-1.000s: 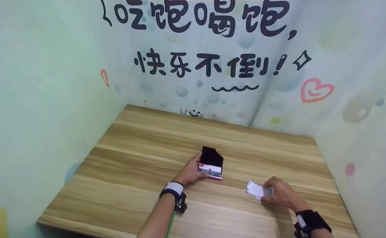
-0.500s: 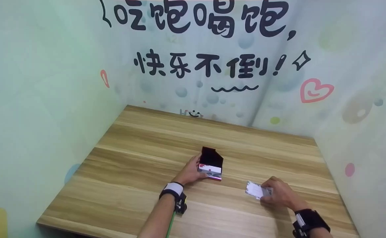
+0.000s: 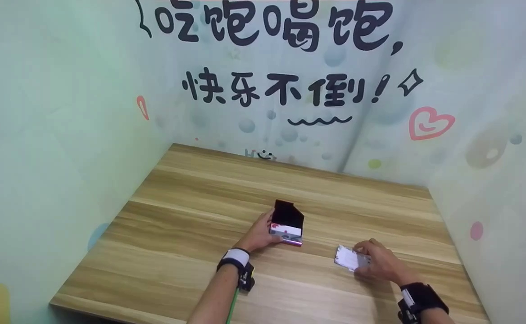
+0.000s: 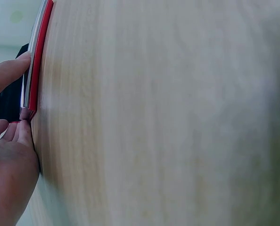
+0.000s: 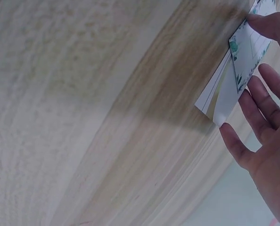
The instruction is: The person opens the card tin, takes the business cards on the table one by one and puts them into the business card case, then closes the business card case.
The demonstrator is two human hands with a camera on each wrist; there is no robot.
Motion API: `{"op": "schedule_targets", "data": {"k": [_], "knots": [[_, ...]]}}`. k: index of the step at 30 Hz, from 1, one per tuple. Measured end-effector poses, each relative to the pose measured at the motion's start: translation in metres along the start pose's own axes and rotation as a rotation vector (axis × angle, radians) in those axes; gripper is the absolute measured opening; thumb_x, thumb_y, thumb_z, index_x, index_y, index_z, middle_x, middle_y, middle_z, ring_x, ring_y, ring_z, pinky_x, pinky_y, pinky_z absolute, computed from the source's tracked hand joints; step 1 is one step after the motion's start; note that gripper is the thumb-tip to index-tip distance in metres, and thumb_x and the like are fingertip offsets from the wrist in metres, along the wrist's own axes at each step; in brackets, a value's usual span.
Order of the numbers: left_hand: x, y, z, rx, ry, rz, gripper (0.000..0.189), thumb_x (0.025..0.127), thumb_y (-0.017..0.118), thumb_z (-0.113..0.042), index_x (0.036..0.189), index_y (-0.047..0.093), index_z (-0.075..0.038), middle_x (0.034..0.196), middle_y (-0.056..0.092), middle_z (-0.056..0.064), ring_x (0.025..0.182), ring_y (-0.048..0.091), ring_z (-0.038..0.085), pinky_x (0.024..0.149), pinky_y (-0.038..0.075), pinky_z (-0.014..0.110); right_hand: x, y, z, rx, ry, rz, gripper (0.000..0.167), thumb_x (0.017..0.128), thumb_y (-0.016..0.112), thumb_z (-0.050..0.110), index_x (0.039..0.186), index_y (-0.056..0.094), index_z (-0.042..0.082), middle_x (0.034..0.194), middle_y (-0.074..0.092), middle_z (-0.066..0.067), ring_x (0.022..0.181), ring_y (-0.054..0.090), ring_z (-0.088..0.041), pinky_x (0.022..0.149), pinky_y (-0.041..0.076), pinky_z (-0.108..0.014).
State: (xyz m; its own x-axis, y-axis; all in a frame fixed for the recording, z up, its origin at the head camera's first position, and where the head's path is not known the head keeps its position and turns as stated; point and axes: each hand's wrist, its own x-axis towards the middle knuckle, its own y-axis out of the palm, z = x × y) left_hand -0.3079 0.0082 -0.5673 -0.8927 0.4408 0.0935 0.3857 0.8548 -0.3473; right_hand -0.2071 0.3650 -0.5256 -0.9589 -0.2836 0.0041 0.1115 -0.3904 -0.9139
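Observation:
My left hand [image 3: 259,233] grips an open card case [image 3: 286,240], thumb over its front and fingers along its left side. The case has a black inner flap [image 3: 288,213] standing up at the back and a shiny silver face; its red edge [image 4: 40,56] shows in the left wrist view, close over the wood. To the right, my right hand [image 3: 382,263] holds a small stack of white cards [image 3: 346,258]. In the right wrist view the top card [image 5: 243,52] bears green leaf print, the thumb lies on it, and lower cards fan out beneath, near the fingertips.
Both hands are over a wood-grain table [image 3: 200,202]. Pale printed walls [image 3: 290,99] rise behind it and on both sides. Each wrist wears a strap with a small camera; a green cord [image 3: 232,306] runs along the left forearm.
The fingers of my right hand have shifted slightly over the cards, which have barely moved. My left hand and the card case stay in place.

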Motion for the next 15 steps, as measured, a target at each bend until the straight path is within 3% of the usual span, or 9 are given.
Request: {"op": "schedule_targets", "data": {"k": [3,8,15], "knots": [[0.0003,0.0003,-0.0001,0.008,-0.011,-0.001,0.097,0.077,0.077,0.004,0.155,0.019,0.01,0.154,0.035,0.033,0.143,0.039,0.046,0.122,0.035,0.049,-0.0008,0.0006,-0.0006,-0.005,-0.023,0.0,0.065,0.066,0.087,0.02,0.125,0.066,0.002,0.103,0.06,-0.01,0.085,0.056,-0.018,0.064,0.05,-0.021],[0.0004,0.0007,-0.0011,0.001,-0.021,0.001,0.097,0.078,0.076,0.004,0.155,0.018,0.009,0.155,0.034,0.033,0.144,0.037,0.045,0.123,0.033,0.049,-0.0032,0.0019,-0.0018,-0.005,-0.069,-0.029,0.06,0.067,0.086,0.017,0.123,0.07,0.004,0.1,0.06,-0.009,0.081,0.053,-0.017,0.061,0.046,-0.018],[-0.0008,0.0012,-0.0002,-0.039,-0.008,-0.006,0.098,0.076,0.076,0.007,0.155,0.018,0.011,0.153,0.036,0.034,0.143,0.039,0.046,0.122,0.034,0.05,-0.0051,0.0033,-0.0001,-0.089,-0.115,-0.067,0.061,0.067,0.085,0.02,0.123,0.07,0.002,0.104,0.065,-0.011,0.084,0.06,-0.019,0.066,0.053,-0.024]]}}
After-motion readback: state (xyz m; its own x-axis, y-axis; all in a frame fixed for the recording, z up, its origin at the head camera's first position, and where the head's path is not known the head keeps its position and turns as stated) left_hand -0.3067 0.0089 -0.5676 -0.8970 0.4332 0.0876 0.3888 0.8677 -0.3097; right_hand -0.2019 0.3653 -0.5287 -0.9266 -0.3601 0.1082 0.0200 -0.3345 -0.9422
